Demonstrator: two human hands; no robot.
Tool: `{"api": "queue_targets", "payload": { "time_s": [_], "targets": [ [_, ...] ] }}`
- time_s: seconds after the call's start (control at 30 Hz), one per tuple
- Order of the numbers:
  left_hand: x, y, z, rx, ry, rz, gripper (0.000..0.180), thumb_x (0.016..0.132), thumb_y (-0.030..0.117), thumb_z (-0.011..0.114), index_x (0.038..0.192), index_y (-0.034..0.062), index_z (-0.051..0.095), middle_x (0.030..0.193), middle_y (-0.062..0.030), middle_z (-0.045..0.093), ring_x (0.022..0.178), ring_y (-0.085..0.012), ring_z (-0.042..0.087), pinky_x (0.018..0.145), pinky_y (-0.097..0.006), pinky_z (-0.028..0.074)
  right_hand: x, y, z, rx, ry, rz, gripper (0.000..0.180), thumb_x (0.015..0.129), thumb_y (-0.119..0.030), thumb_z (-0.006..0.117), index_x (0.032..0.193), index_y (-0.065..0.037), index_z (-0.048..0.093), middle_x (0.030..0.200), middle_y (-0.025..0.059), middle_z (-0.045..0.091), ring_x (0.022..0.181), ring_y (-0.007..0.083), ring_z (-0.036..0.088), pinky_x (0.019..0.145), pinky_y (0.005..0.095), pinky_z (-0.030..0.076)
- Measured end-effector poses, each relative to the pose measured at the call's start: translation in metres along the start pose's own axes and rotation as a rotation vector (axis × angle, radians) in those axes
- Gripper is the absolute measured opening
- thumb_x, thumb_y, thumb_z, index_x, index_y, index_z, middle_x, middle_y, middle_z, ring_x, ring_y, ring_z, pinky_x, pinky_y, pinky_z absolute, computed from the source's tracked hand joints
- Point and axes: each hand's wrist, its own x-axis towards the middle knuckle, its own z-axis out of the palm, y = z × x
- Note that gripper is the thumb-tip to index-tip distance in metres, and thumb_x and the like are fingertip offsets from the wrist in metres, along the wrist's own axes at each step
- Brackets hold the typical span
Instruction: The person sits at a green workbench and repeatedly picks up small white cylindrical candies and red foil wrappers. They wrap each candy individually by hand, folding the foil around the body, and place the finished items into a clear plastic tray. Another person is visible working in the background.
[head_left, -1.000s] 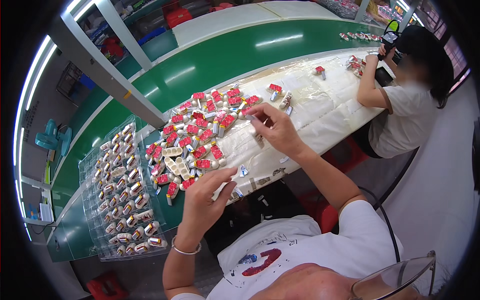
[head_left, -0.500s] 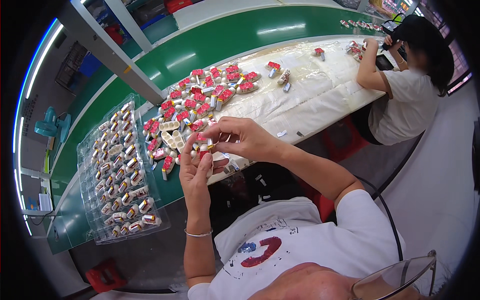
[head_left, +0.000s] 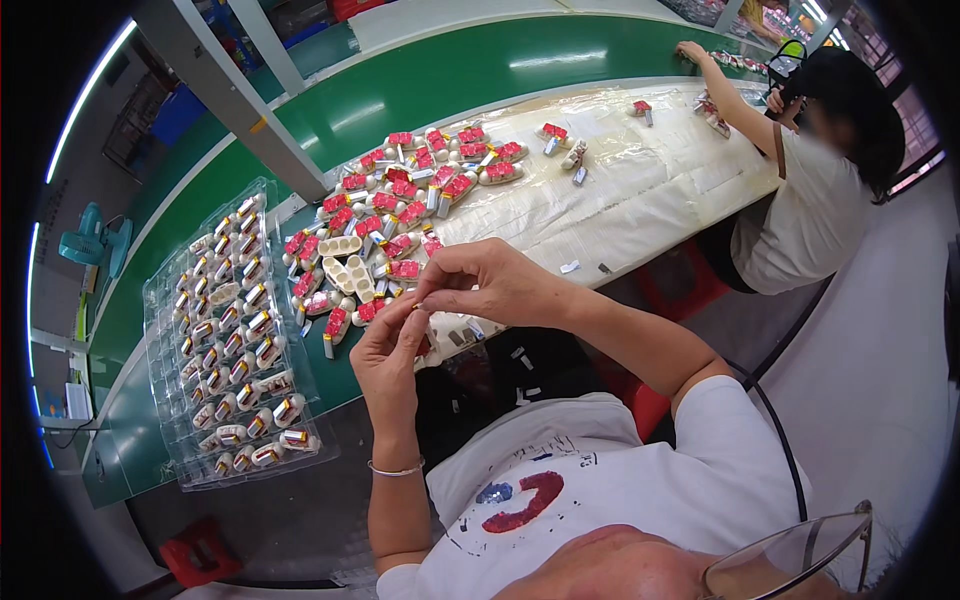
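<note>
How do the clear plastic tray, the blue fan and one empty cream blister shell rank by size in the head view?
1. Clear plastic tray, largest by far.
2. Blue fan, though it stands farther off, so its true size is unsure.
3. Empty cream blister shell, smallest.

A factory assembly line is shown: a long green conveyor belt (head_left: 420,85) is flanked by a plastic-covered white worktable (head_left: 640,190). On the table beside the belt, many identical small red-capped parts (head_left: 400,215) are heaped; at its left end, clear plastic blister trays (head_left: 235,335) are filled in rows. Farther along, a seated co-worker (head_left: 810,190) is stationed.
</note>
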Motion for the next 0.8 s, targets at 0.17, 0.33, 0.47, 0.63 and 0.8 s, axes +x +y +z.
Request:
{"api": "queue_targets", "payload": {
  "time_s": [0.17,0.33,0.47,0.63,0.8],
  "targets": [
    [0.002,0.007,-0.002,-0.073,0.003,-0.189,0.019,0.091,0.012,0.064,0.098,-0.0042,0.069,0.083,-0.0087,0.069,0.073,-0.0151,0.069,0.063,-0.023,0.053,0.004,-0.004,0.001,-0.084,-0.026,0.009,0.013,0.086,-0.010,0.069,0.096,-0.002,0.066,0.089,0.0057,0.067,0.080,0.0142,0.066,0.069,0.0289,0.052],
    [0.007,-0.001,-0.005,-0.199,-0.001,-0.311,0.019,0.091,0.015,0.061,0.097,-0.0019,0.068,0.082,-0.0073,0.069,0.075,-0.0164,0.070,0.055,-0.022,0.052,0.004,-0.003,0.002,-0.622,0.040,-0.352,0.010,0.082,-0.013,0.070,0.088,-0.006,0.066,0.085,0.0059,0.062,0.075,0.0249,0.064,0.063,0.0347,0.051],
    [0.006,-0.003,0.000,-0.232,0.033,-0.364,0.021,0.091,0.016,0.062,0.097,-0.0023,0.068,0.087,-0.0108,0.070,0.075,-0.0180,0.070,0.058,-0.024,0.054,0.000,-0.003,0.002,-0.870,-0.001,-0.400,0.012,0.080,-0.012,0.070,0.088,-0.006,0.063,0.087,0.0039,0.063,0.072,0.0223,0.066,0.058,0.0321,0.052],
    [0.007,-0.008,0.001,-0.284,0.041,-0.356,0.018,0.089,0.013,0.065,0.093,-0.0041,0.069,0.087,-0.0140,0.071,0.072,-0.0178,0.070,0.064,-0.026,0.057,-0.001,0.000,0.000,-0.905,-0.047,-0.445,0.007,0.080,-0.010,0.064,0.081,-0.005,0.059,0.079,0.0067,0.059,0.069,0.0229,0.065,0.055,0.0333,0.052],
    [0.007,-0.008,0.005,-0.270,0.083,-0.328,0.018,0.088,0.012,0.066,0.091,-0.0051,0.069,0.084,-0.0128,0.070,0.070,-0.0175,0.070,0.064,-0.027,0.058,0.000,0.004,0.000,-0.842,-0.061,-0.422,0.008,0.080,-0.009,0.065,0.082,-0.003,0.059,0.079,0.0083,0.059,0.068,0.0249,0.065,0.055,0.0346,0.053]
  ]
}}
